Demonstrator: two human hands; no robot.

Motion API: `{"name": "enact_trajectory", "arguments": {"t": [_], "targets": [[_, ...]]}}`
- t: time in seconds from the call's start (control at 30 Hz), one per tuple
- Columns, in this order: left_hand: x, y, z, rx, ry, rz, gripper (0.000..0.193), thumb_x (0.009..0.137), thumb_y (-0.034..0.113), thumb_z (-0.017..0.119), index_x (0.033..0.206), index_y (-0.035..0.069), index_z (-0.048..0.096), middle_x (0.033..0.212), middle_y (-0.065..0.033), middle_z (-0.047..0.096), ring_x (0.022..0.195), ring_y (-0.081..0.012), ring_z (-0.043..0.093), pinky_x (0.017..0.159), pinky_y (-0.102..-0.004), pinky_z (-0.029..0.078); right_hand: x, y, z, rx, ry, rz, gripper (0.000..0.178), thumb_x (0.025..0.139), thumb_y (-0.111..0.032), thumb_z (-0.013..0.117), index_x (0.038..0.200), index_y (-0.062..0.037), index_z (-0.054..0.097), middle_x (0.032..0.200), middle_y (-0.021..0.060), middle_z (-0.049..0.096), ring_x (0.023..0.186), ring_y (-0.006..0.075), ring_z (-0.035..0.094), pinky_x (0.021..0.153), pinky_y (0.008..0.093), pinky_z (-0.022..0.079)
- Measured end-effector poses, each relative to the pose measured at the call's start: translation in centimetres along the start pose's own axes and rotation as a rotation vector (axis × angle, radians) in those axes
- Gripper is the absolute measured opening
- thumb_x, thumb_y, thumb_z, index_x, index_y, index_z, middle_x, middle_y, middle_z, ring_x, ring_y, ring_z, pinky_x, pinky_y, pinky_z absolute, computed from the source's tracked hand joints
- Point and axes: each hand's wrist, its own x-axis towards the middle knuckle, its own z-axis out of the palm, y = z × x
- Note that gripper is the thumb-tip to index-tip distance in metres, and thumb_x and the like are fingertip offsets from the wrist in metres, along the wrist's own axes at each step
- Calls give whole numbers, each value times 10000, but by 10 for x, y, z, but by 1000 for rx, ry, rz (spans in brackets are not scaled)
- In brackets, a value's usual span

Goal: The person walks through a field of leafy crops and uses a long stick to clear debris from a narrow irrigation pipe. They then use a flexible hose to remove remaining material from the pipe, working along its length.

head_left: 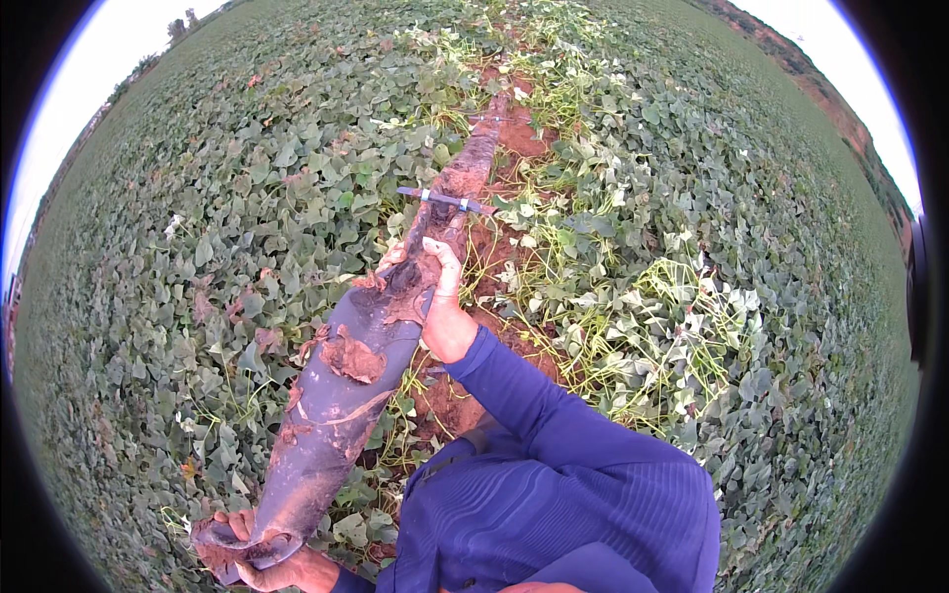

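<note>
A long, dark grey, soil-smeared hose (336, 405) slants across the view, wide and partly flattened. Its near end, at the lower left, opens into a creased mouth. My left hand (269, 571) is closed around that end, fingers gripping its edge. Further up, where the hose narrows and folds, my right hand (447, 296) grips its side. Clods of reddish-brown mud (353, 358) cling to the surface. Just beyond my right hand, a narrow dark strip (445, 202) with two pale bands lies across the hose.
Leafy green vines (198, 277) cover the ground on both sides. A strip of reddish soil (521, 138) runs along the hose's far part. Pale, uprooted-looking stems (682, 336) lie tangled to the right. A line of trees (178, 28) stands at the far left.
</note>
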Motion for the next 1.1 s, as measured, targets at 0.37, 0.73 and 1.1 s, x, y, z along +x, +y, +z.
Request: {"name": "enact_trajectory", "arguments": {"t": [0.37, 0.73, 1.1], "targets": [[-2, -41, 7, 378, 253, -10, 548, 805, 328, 572, 1284, 63, 589, 1349, -200, 546, 1221, -387, 505, 1044, -527, 398, 10, -17, -76, 123, 134, 69, 269, 816, -315, 587, 864, -51, 563, 764, 100, 593, 730, 268, 587, 702, 435, 513], [-8, -50, -21, 219, 108, -34, 620, 779, 286, 614, 1355, 101, 476, 1346, -159, 513, 1224, -351, 494, 1059, -489, 374, -16, -27, -85, -85, 212, -8, 355, 814, -382, 575, 895, -37, 605, 767, 96, 621, 730, 274, 606, 703, 423, 521], [-14, -49, -20, 334, 170, 150, 810, 718, 349, 636, 1435, 71, 382, 1343, -221, 487, 1233, -374, 484, 1049, -460, 357, -12, -30, -75, -59, 134, 37, 350, 809, -385, 581, 872, -40, 586, 737, 75, 600, 717, 250, 595, 710, 394, 509]]}}
